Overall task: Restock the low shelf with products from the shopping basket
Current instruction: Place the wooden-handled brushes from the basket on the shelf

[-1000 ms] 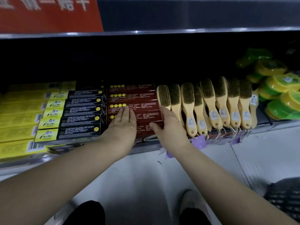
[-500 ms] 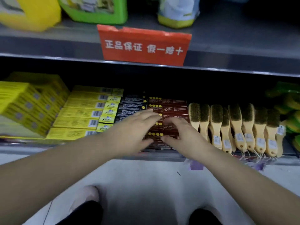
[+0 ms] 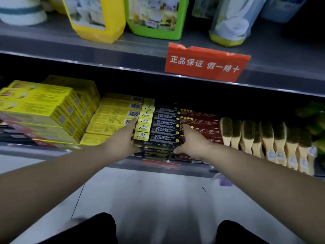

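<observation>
Both hands reach onto the low shelf [image 3: 158, 166] and bracket a stack of black boxes with yellow ends [image 3: 159, 132] that sits at the shelf's front edge, about midway along its visible length. The left hand [image 3: 121, 143] lies flat against the stack's left end, its fingers [image 3: 131, 126] extended along the yellow ends and its thumb under the lowest boxes. The right hand [image 3: 191, 144] presses the stack's right end, fingers curled around it between the black boxes and the dark red boxes [image 3: 202, 124] just beside them. So each hand is closed against one end of the same stack, which rests on the shelf rather than being lifted clear of it, as far as can be told.

Left of the stack, touching it, are flat yellow boxes with barcodes [image 3: 114, 118], and farther toward the shelf's left end a taller pile of yellow cartons [image 3: 44, 103]. Toward the right end, wooden-handled brushes [image 3: 267, 140] stand in a row, bristles up, with green items [image 3: 314, 124] blurred beyond them.

The upper shelf carries a red sign [image 3: 205, 64] on its front edge, with a yellow container [image 3: 98, 20] and a green container [image 3: 154, 18] above. The shopping basket is out of view.
</observation>
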